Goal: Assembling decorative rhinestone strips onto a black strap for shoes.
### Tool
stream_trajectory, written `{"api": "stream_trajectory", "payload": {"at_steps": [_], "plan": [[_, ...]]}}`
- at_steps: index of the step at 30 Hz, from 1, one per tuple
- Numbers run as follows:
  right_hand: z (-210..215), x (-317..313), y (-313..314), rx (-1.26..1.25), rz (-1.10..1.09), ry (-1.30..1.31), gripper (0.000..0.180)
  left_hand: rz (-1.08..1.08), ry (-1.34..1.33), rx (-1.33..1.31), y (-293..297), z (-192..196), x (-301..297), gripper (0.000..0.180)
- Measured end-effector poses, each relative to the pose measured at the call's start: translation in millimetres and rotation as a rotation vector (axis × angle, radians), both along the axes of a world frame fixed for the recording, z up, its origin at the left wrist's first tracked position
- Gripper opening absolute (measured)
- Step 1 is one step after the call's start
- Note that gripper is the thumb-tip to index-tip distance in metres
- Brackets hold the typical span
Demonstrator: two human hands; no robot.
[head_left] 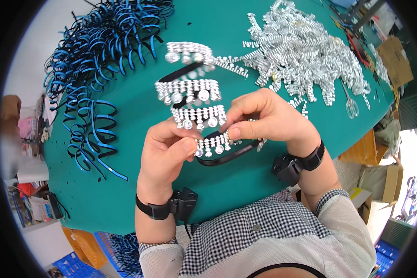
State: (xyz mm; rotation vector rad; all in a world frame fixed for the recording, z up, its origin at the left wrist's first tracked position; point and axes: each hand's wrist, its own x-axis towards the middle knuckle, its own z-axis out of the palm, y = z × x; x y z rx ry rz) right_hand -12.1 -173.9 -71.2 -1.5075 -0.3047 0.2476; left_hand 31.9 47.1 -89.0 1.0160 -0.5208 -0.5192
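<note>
While both forearms come up from the lower edge, the left hand [164, 150] and the right hand [264, 118] meet over the green desk [125, 194] and grip a black headband [227, 157] between them. The left thumb and fingers pinch its lower end, where a rhinestone fringe piece [213, 144] sits; the right thumb presses on the same piece from the other side. Three more fringe pieces climb along the band, which arches up and away from the hands, above the desk. Well to the left lies a tangle of blue and black headbands [92, 69]. To the upper right is a heap of loose silver rhinestone trims [306, 51], with clear-handled scissors [351, 104] at its edge. Each wrist wears a black strap with a small black box.
</note>
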Motion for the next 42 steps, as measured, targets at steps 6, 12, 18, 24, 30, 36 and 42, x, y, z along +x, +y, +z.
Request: {"api": "stream_trajectory", "payload": {"at_steps": [6, 12, 18, 24, 30, 36, 42], "plan": [[-19, 7, -7, 0.132, 0.087, 0.013, 0.014, -0.063, 0.059, 0.225, 6, 22, -4, 0.029], [-31, 10, -7, 0.203, 0.094, 0.064, 0.012, -0.132, -0.067, 0.308, 11, 37, -4, 0.028], [-36, 12, -7, 0.248, 0.127, 0.103, 0.014, -0.086, -0.322, 0.337, 15, 32, -2, 0.023], [-39, 15, -8, 0.28, 0.214, 0.091, 0.014, -0.095, -0.144, 0.348, 12, 26, -5, 0.017], [-40, 15, -10, 0.26, 0.221, 0.092, 0.012, -0.085, -0.078, 0.392, 11, 29, -5, 0.013], [-33, 14, -5, 0.221, 0.212, 0.072, 0.012, 0.016, -0.105, 0.402, 5, 27, -11, 0.006], [-27, 9, -2, 0.172, 0.134, 0.079, 0.013, 0.133, -0.127, 0.377, -1, 17, -14, 0.004]]}}
